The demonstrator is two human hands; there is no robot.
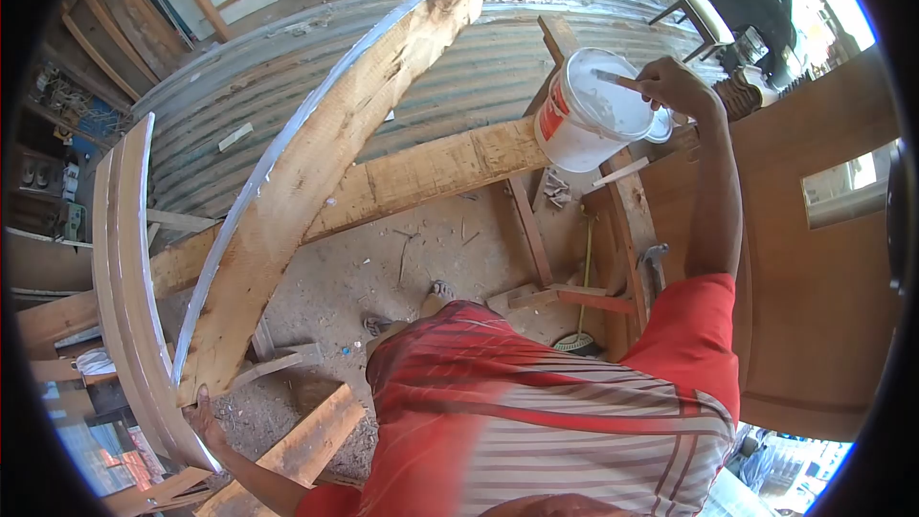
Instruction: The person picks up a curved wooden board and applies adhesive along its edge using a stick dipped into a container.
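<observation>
My left hand [203,419] is at the near lower end of a curved wooden board [316,158], its fingers against the end. White paste coats the board's upper long edge. My right hand [670,88] grips the handle of a small flat brush [617,81], its pale tip over the open mouth of a white bucket [584,139]. White paste covers the bucket's inside. To the left, a second curved piece [120,278], built of layered strips, has a white coating along its edge.
A long thick beam [431,172] supports the board and the bucket. A hammer [653,263] hangs at the right-hand timber. Corrugated sheets [230,124] lie beyond the beam. A wooden panel [804,325] stands at right, and a loose plank [297,440] lies near my left arm.
</observation>
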